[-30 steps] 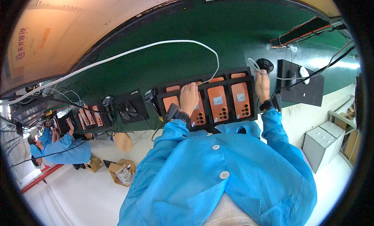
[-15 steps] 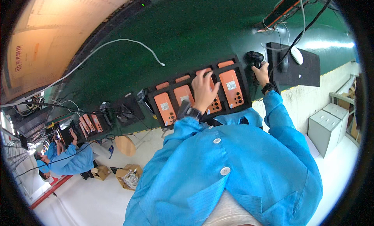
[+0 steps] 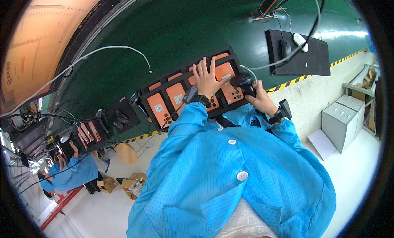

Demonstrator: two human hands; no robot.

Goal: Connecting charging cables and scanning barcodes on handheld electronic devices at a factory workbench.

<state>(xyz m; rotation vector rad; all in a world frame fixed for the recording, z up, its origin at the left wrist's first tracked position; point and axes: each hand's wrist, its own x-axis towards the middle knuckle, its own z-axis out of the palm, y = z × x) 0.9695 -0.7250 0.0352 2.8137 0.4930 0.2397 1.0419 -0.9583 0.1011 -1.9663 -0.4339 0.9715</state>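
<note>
A black tray (image 3: pixel 163 99) on the green bench holds several orange phones, each in its own slot, with camera lenses near the lower end. My left hand (image 3: pixel 206 80) lies spread over the tray, fingers stretched, covering much of the third phone. My right hand (image 3: pixel 261 99) grips the handle of a black handheld barcode scanner (image 3: pixel 241 79). The scanner's head hangs over the right edge of the rightmost phone (image 3: pixel 223 70), hiding part of it. White labels show on the leftmost phone (image 3: pixel 157 106) and the second phone (image 3: pixel 176 92).
Right of the tray lies a black mat (image 3: pixel 318 55) with a black mouse (image 3: pixel 285 47) and a white mouse (image 3: pixel 301 42). A white cable (image 3: pixel 123 46) crosses the bench. A lit monitor (image 3: pixel 45 41) stands far left. Beyond the tray's left side, a co-worker (image 3: pixel 74 174) sits along the bench.
My right hand has lifted the scanner off the bench beside the tray and brought it left, over the rightmost phone. My left hand's fingers have straightened and spread. The whole view has shifted.
</note>
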